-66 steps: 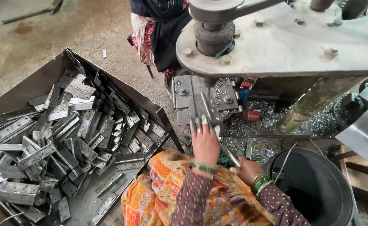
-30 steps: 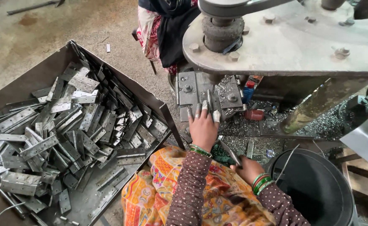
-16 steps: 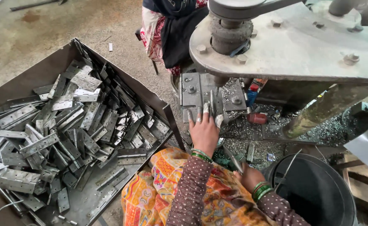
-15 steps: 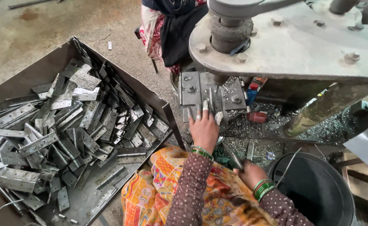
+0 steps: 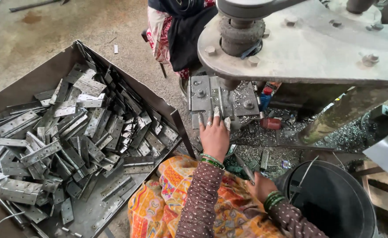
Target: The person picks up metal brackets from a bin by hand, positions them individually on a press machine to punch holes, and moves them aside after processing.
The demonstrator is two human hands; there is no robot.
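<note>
The left hand [image 5: 214,134] reaches forward with its fingers stretched out and slightly spread, the fingertips [image 5: 216,112] resting on the near edge of a flat steel hinge [image 5: 222,93] that lies opened out on the bed of the press machine [image 5: 317,42], directly beneath the dark round ram [image 5: 241,31]. The right hand [image 5: 261,185] sits low beside the lap, curled around a thin metal rod [image 5: 248,172], next to a black bucket [image 5: 335,198]. To the left, a large metal tray [image 5: 35,83] holds a heap of similar hinges [image 5: 70,132], well apart from both hands.
</note>
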